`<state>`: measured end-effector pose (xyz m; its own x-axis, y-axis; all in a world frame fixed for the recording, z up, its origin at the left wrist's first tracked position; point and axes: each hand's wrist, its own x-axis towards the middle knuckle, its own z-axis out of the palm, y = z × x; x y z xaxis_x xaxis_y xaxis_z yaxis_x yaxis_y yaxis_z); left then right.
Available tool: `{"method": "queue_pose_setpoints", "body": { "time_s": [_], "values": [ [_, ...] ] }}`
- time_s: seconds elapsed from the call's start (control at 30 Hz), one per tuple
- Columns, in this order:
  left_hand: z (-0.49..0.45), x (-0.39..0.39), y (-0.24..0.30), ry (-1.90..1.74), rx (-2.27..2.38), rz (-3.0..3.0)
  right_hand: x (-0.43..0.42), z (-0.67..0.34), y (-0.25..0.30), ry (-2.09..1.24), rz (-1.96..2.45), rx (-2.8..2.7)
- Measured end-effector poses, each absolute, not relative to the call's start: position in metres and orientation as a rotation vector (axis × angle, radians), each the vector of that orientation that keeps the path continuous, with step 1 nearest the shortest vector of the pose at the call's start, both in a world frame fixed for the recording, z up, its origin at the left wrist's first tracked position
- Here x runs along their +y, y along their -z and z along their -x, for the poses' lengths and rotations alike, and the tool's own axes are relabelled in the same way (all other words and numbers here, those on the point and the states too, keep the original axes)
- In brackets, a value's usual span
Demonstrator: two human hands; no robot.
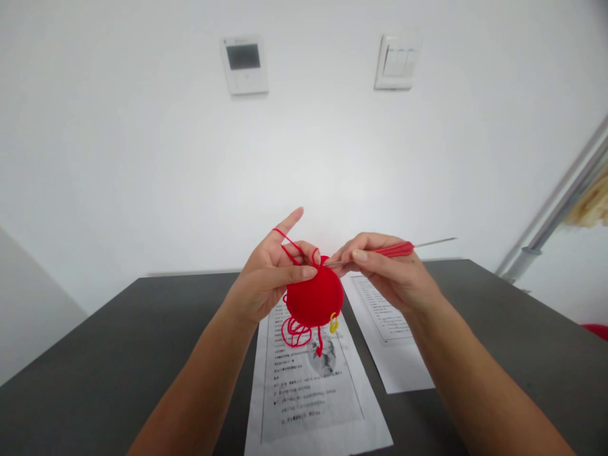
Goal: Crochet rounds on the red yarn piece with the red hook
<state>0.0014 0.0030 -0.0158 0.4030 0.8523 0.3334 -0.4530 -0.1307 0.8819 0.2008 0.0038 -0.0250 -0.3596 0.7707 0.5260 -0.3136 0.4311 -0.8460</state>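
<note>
My left hand [275, 272] pinches the top edge of a round red crochet piece [316, 297] between thumb and fingers. Red yarn [289, 239] runs over its raised index finger and down to the piece. My right hand [394, 266] grips a crochet hook [396, 249] by its red handle, the thin metal shaft sticking out to the right. The hook's other end meets the piece's upper edge, where the fingers partly hide it. A yellow stitch marker [334, 323] hangs from the lower right edge. Below dangle loose red yarn loops [295, 333] and a short red tail [320, 345].
Two printed sheets lie on the dark table [190, 329]: one sheet [308, 424] under the work, another sheet [408, 373] to the right. On the white wall behind are a thermostat panel [244, 66] and a light switch [398, 62]. A grey pipe [555, 209] stands at right.
</note>
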Motion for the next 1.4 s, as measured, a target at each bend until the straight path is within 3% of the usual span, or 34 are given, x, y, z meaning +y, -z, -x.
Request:
{"method": "queue_pose_setpoints", "body": {
  "time_s": [0.37, 0.53, 0.63, 0.8, 0.97, 1.4],
  "values": [
    [-0.006, -0.002, 0.024, -1.629, 0.799, -1.794, -0.013, -0.191, 0.025, -0.213, 0.634, -1.999],
    [-0.005, -0.002, 0.028, -1.628, 0.879, -2.069, -0.013, -0.190, 0.026, -0.064, 0.573, -2.080],
    [-0.003, -0.003, 0.026, -1.553, 0.914, -2.064, -0.015, -0.193, 0.023, -0.207, 0.632, -2.057],
    [-0.001, -0.005, 0.020, -1.381, 0.763, -1.773, -0.012, -0.203, 0.018, -0.716, 0.775, -1.838],
    [0.001, -0.001, 0.018, -1.260, 0.554, -1.552, -0.001, -0.208, 0.020, -1.016, 0.642, -1.682],
    [-0.004, -0.001, 0.016, -1.026, 0.309, -1.161, 0.007, -0.198, 0.024, -1.514, 0.349, -1.426]
  ]
}}
